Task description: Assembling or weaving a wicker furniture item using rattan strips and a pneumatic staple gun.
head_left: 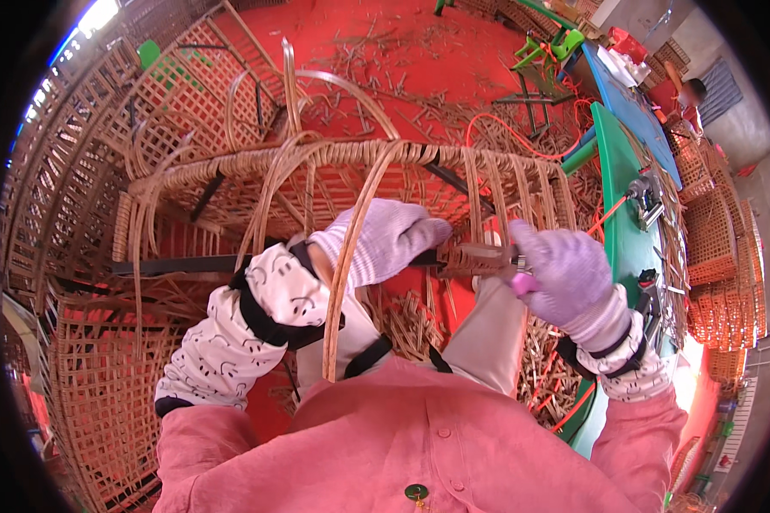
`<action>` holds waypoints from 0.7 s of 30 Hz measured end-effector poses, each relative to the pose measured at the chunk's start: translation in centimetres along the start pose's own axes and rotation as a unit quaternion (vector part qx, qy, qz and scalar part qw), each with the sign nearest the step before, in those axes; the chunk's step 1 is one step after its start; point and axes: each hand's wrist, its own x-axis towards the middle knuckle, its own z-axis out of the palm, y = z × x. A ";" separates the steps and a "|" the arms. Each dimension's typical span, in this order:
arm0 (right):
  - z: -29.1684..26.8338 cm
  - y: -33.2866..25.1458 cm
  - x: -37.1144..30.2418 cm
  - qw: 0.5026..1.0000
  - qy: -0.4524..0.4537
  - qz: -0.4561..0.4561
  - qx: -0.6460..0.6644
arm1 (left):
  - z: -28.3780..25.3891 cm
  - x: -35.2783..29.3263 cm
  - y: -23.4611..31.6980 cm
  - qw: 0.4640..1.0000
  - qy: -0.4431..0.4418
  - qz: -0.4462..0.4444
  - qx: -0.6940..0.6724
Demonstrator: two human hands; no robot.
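Observation:
A half-woven rattan basket frame (pixel 334 156) stretches in front of me, with long loose strips looping up from its wrapped rim. A flat black bar (pixel 188 265) crosses it on the near side. My left hand (pixel 385 242), in a lilac knit glove, is closed around the bar near the middle; part of its grip is hidden. To the right, my gloved right hand (pixel 566 272) grips a pink-handled tool (pixel 522 282). Motion blur hides the tool's exact kind. Between the hands, the bar's brownish strip-wrapped stretch (pixel 479 256) is also blurred.
Woven rattan panels (pixel 103 376) stand at the left. A green bench (pixel 612 162) at the right bears power tools (pixel 646 201) and an orange hose. Strip offcuts (pixel 411 325) litter the red floor. A person (pixel 672 94) is at the far right.

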 end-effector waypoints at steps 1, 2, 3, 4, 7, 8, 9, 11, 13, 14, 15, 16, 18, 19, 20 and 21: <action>-0.2 0.9 -1.1 0.995 0.093 0.020 -0.016 | -0.7 -0.5 0.0 1.000 0.004 0.005 0.009; 0.0 2.3 -2.4 0.993 0.100 0.054 -0.020 | -1.3 -0.9 -0.2 0.999 0.051 0.007 0.013; 0.5 3.8 -4.0 0.990 0.067 0.119 0.011 | -1.6 -1.0 -1.1 0.995 0.095 0.010 0.015; 0.7 5.0 -6.5 0.980 0.047 0.191 0.006 | -1.4 -0.9 -3.6 0.993 0.115 -0.035 0.004; 1.4 8.5 -14.5 0.909 -0.077 0.408 -0.037 | -3.8 0.1 -3.6 0.960 0.168 -0.059 -0.217; 1.6 9.1 -18.0 0.880 -0.094 0.465 -0.034 | -4.3 1.2 -2.1 0.956 0.151 -0.085 -0.236; 2.2 9.5 -21.2 0.854 -0.110 0.508 -0.025 | -4.3 1.9 -1.6 0.959 0.146 -0.069 -0.231; 1.9 8.7 -24.8 0.767 -0.142 0.625 0.002 | -4.8 3.4 -1.1 0.989 0.108 0.103 0.008; 4.4 9.6 -29.3 0.722 -0.224 0.653 -0.052 | -4.2 4.4 -0.5 0.976 0.129 0.166 0.054; 5.1 10.7 -29.8 0.720 -0.262 0.643 -0.009 | -4.7 2.4 -0.1 0.977 0.160 0.126 0.063; 5.9 9.6 -33.3 0.696 -0.260 0.667 -0.054 | -3.7 5.5 -0.7 0.981 0.134 0.135 0.048; 4.9 9.2 -34.0 0.661 -0.286 0.693 0.007 | -3.2 6.4 0.1 0.979 0.135 0.147 0.039; 6.0 9.2 -36.8 0.657 -0.263 0.707 0.023 | -2.4 6.6 0.4 0.941 0.135 0.009 -0.311; 6.0 8.8 -37.8 0.643 -0.261 0.719 0.038 | -1.6 7.6 0.2 0.771 0.103 -0.126 -0.615; 6.0 8.3 -38.5 0.629 -0.258 0.732 0.045 | -1.2 7.9 0.3 0.934 0.104 0.048 -0.337; 5.9 8.0 -38.9 0.624 -0.253 0.738 0.044 | -0.8 7.8 0.7 0.958 0.101 0.055 -0.261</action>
